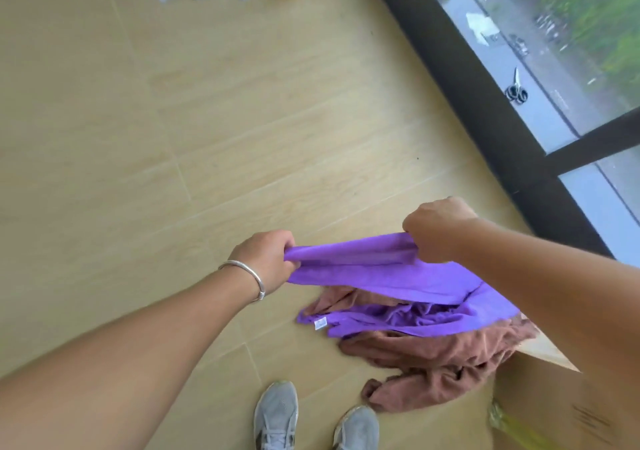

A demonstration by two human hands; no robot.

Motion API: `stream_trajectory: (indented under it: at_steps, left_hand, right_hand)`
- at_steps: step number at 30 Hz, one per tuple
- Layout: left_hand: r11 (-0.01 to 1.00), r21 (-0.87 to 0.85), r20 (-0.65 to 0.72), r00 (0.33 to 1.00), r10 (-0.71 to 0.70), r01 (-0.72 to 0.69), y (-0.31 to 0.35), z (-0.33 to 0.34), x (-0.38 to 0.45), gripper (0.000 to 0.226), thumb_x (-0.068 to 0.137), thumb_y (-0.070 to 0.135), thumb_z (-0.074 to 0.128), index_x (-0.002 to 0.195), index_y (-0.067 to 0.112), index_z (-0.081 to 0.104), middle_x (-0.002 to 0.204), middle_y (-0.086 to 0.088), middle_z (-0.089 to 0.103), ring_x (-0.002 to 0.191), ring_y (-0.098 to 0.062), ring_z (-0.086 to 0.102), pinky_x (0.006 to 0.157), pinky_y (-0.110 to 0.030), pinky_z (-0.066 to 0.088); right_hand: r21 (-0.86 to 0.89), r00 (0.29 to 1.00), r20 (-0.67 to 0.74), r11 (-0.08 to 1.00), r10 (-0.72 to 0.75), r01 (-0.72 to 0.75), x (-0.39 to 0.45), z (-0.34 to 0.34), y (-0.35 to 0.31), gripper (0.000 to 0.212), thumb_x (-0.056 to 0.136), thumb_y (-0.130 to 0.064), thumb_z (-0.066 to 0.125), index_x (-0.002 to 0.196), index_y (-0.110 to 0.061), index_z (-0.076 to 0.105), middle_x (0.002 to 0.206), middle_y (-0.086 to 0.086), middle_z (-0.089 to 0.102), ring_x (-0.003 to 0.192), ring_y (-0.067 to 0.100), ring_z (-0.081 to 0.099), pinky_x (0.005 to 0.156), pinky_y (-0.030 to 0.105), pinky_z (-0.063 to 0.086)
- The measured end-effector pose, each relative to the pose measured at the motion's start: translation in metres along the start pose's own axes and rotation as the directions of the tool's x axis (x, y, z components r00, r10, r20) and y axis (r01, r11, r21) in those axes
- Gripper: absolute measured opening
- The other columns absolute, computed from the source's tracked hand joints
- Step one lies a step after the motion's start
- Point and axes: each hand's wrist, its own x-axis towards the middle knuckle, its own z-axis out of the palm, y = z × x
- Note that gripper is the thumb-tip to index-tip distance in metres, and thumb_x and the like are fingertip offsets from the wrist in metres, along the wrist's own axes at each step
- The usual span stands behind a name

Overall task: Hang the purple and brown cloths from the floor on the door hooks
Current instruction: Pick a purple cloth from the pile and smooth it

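Purple soft cloth (391,276) is stretched between your left hand (270,262) and right hand (436,231), both gripping its top edge, its lower part trailing onto the crumpled brown cloth (433,363) on the pale wood-look floor (207,120). Your right forearm hides where the two cloths end, and your curled fingertips are buried in the fabric.

My arms are bare from the hands up as far as I can see; no sleeve reaches into view on either one. My left hand (268,259) has no ring that I can make out, and just behind it, round the wrist, sits a thin silver bangle (246,276), plain and smooth, with a short stretch of coiled wire wrapping on the part nearest my thumb side. My right hand (438,228) and its wrist carry nothing at all. Below the bangle, towards me, are my two grey mesh trainers (277,415), worn and a little scuffed, with grey laces and pale soles.
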Motion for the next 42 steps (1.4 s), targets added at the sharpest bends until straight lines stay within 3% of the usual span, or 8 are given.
stream_trajectory:
  at_steps: [4,9,13,16,21,28,36,42]
  left_hand:
    - [0.998,0.004,-0.187,0.981,-0.059,0.061,-0.021,-0.097,-0.012,0.016,0.08,0.034,0.065,0.071,0.032,0.052,0.08,0.01,0.06,0.077,-0.019,0.057,0.06,-0.028,0.039]
    - [0.993,-0.037,-0.425,0.898,-0.118,0.113,-0.052,-0.215,-0.039,0.016,0.076,0.038,0.072,0.073,0.029,0.059,0.078,0.005,0.064,0.077,-0.023,0.058,0.06,-0.028,0.038]
    - [0.993,-0.065,-0.576,0.808,-0.122,0.103,-0.084,-0.295,-0.075,0.014,0.077,0.037,0.071,0.074,0.027,0.062,0.071,0.008,0.061,0.073,-0.023,0.057,0.058,-0.029,0.035]
    - [0.991,-0.05,-0.665,0.736,-0.123,0.121,-0.105,-0.343,-0.108,0.015,0.08,0.033,0.066,0.069,0.03,0.056,0.067,0.012,0.058,0.071,-0.023,0.054,0.056,-0.029,0.031]
    - [0.978,0.012,-0.738,0.662,-0.131,0.207,-0.135,-0.364,-0.166,0.012,0.079,0.022,0.061,0.073,0.031,0.058,0.067,0.01,0.058,0.066,-0.023,0.051,0.054,-0.028,0.028]
    - [0.94,0.089,-0.696,0.695,-0.178,0.33,-0.179,-0.271,-0.233,0.016,0.077,0.015,0.06,0.075,0.031,0.062,0.072,0.011,0.059,0.067,-0.02,0.05,0.056,-0.027,0.03]
    - [0.878,0.139,-0.497,0.799,-0.338,0.458,-0.236,-0.067,-0.263,0.011,0.08,0.022,0.062,0.08,0.032,0.066,0.082,0.008,0.068,0.079,-0.025,0.062,0.058,-0.026,0.031]
    - [0.857,0.186,-0.226,0.87,-0.439,0.481,-0.283,0.119,-0.268,0.011,0.086,0.03,0.057,0.087,0.033,0.067,0.087,0.007,0.068,0.084,-0.022,0.063,0.06,-0.025,0.034]
  right_hand:
    - [-0.039,0.984,-0.172,0.997,0.055,-0.063,-0.003,-0.092,0.006,0.011,0.079,-0.015,0.051,0.075,-0.026,0.053,0.073,-0.009,0.047,0.079,0.02,0.053,0.063,0.028,0.027]
    - [-0.06,0.845,-0.534,0.996,0.024,-0.066,-0.009,-0.205,-0.007,0.017,0.083,-0.018,0.052,0.089,-0.03,0.063,0.089,-0.006,0.049,0.1,0.019,0.047,0.071,0.032,0.029]
    - [-0.003,0.768,-0.64,1.0,-0.007,0.007,-0.021,-0.276,-0.028,0.017,0.082,-0.019,0.052,0.096,-0.027,0.06,0.097,-0.008,0.064,0.105,0.02,0.054,0.089,0.034,0.035]
    - [0.009,0.73,-0.684,1.0,0.003,0.004,-0.031,-0.319,-0.049,0.02,0.08,-0.015,0.054,0.098,-0.023,0.052,0.086,-0.003,0.068,0.099,0.022,0.059,0.107,0.038,0.026]
    - [-0.076,0.64,-0.766,0.997,-0.065,0.011,-0.053,-0.355,-0.087,0.014,0.084,-0.021,0.053,0.097,-0.024,0.051,0.086,-0.008,0.066,0.096,0.02,0.055,0.106,0.038,0.024]
    - [-0.145,0.657,-0.732,0.984,-0.179,0.108,-0.066,-0.283,-0.154,0.019,0.091,-0.021,0.049,0.097,-0.031,0.063,0.087,-0.01,0.063,0.091,0.018,0.056,0.099,0.034,0.029]
    - [-0.138,0.782,-0.545,0.953,-0.301,0.27,-0.044,-0.081,-0.24,0.03,0.081,-0.003,0.043,0.101,-0.021,0.057,0.1,0.001,0.053,0.089,0.022,0.061,0.106,0.035,0.03]
    - [-0.146,0.866,-0.309,0.92,-0.393,0.365,-0.03,0.097,-0.304,0.027,0.082,-0.006,0.048,0.101,-0.024,0.054,0.099,-0.001,0.049,0.086,0.022,0.059,0.089,0.033,0.033]
